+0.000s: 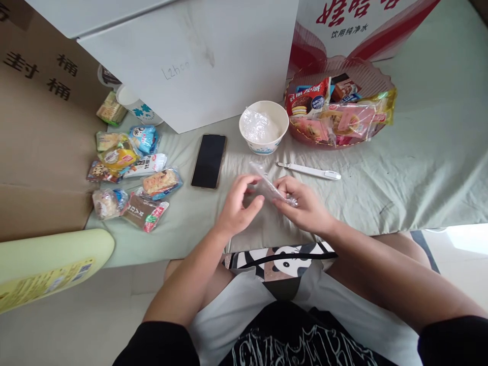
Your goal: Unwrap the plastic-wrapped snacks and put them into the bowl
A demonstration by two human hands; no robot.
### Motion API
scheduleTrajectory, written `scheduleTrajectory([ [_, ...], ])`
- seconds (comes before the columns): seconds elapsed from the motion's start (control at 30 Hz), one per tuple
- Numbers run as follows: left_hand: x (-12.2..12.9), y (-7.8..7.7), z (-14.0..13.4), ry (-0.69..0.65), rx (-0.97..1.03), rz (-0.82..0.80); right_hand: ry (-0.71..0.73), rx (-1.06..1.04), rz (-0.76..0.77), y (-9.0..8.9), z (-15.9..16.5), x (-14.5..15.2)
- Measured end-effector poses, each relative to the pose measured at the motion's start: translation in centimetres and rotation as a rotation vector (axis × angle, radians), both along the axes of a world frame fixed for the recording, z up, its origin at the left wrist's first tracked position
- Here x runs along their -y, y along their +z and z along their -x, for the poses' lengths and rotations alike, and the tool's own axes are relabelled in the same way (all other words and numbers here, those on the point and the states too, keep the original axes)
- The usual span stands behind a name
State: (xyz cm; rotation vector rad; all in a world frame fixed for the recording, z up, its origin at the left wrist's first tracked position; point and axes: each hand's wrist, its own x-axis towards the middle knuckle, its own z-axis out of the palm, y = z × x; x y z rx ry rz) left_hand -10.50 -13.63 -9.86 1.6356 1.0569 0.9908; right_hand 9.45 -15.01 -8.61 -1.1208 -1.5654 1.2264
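Note:
A clear plastic wrapper (270,187) is pinched in the fingers of my right hand (303,203), slanting up and left out of the grip. On its left side is my left hand (241,204), thumb and fingers apart; the fingertips are close to the wrapper, perhaps touching it. Whether anything is inside the wrapper cannot be made out. Just beyond my hands stands a white paper bowl (269,121) with crumpled clear plastic (256,126) in it. A white utility knife (310,170) lies on the cloth beyond my right hand.
A black phone (209,161) lies left of the bowl. Several packaged snacks (154,184) lie farther left, near a tipped paper cup (139,107). A pink clear basket (345,145) holds more snacks at the back right. White (213,61) and red-white boxes (354,30) stand behind.

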Motion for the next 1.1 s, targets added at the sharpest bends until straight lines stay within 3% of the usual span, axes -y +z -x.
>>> scheduleTrajectory([
  [0.13,0.6,-0.5,-0.9,-0.178,0.093,0.186,0.219,-0.241,0.125,-0.1,0.1,0.2],
  [0.27,0.5,-0.2,-0.6,-0.132,0.116,0.221,0.298,-0.408,0.244,-0.2,-0.3,0.1],
  [0.33,0.1,-0.1,-0.2,0.017,0.079,0.100,0.205,-0.328,0.168,-0.3,-0.6,0.0],
  [0.43,-0.1,0.1,0.0,0.218,-0.107,-0.191,-0.027,-0.064,-0.123,-0.5,-1.0,-0.2],
  [0.53,0.2,0.1,-0.2,0.049,-0.237,-0.271,0.038,0.094,-0.250,-0.7,-1.0,-0.4],
  [0.6,0.6,0.1,-0.5,-0.048,-0.203,-0.186,0.092,0.138,-0.160,-0.7,-0.9,-0.6],
  [0.8,-0.5,0.0,-0.4,-0.048,-0.089,0.243,0.054,0.143,0.120,-0.4,-0.7,-1.0],
  [0.87,-1.5,0.0,0.4,0.004,-0.101,0.262,0.111,0.094,0.154,-0.1,-0.8,-1.0],
  [0.93,-2.3,0.3,1.7,0.188,-0.126,0.112,0.171,0.050,0.188,0.2,-1.0,-1.0],
  [1.03,-2.4,0.9,3.6,0.521,-0.301,-0.319,0.225,0.065,0.223,0.6,-1.2,-1.0],
  [1.1,-2.2,1.6,4.0,0.597,-0.389,-0.527,0.230,0.103,0.206,0.8,-1.3,-1.1],
])
